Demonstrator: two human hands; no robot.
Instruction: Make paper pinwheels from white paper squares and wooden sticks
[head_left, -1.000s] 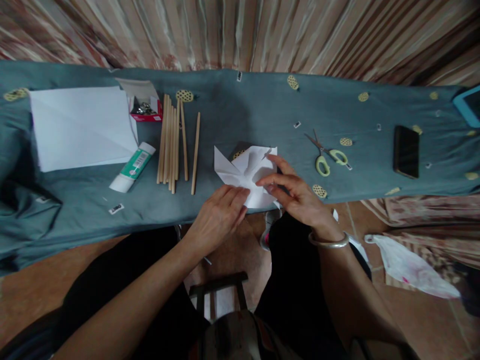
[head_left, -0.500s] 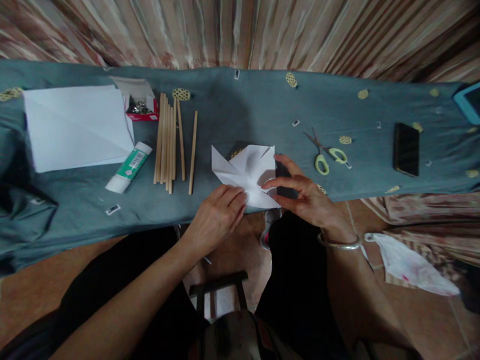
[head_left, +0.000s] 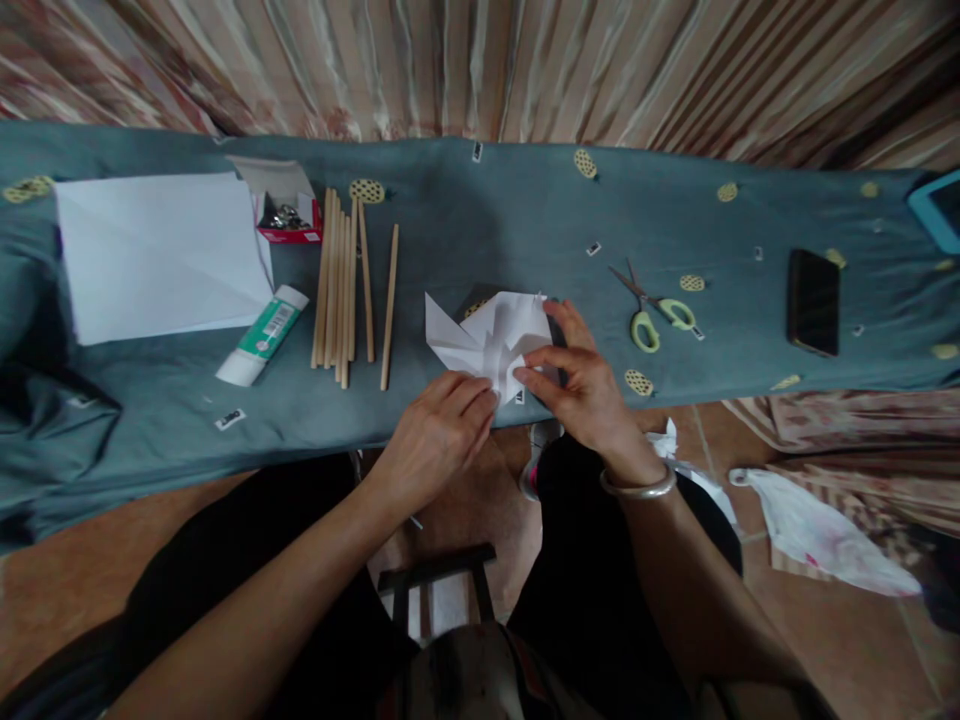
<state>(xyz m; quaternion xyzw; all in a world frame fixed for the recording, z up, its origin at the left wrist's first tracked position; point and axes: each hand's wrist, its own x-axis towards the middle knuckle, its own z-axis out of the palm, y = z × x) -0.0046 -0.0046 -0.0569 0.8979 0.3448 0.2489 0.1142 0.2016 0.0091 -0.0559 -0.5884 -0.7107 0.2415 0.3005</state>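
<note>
Creased white paper sheet [head_left: 523, 315] mid-frame seems to be getting a flap [head_left: 505, 377] bent over, half-open right hand [head_left: 589, 390] pinching it, left hand [head_left: 442, 418] bunched on the lower edge (can't tell if gripping), so next move probably wants steady pressure.

There is a single view, from a camera that the person wears on the head. It faces forward and steeply down, over the bare left hand [head_left: 439, 422] and the bare right hand [head_left: 589, 395] near the centre. The forearms [head_left: 292, 568] enter from the lower edge, so the viewpoint is close behind and above them. A long, blue-green cloth-covered tabletop [head_left: 660, 215] crosses the middle; a pleated, brown-and-beige curtain [head_left: 465, 70] fills the top, and below appear dark-clothed legs [head_left: 607, 560] and brown tiled floor [head_left: 487, 505].
</note>
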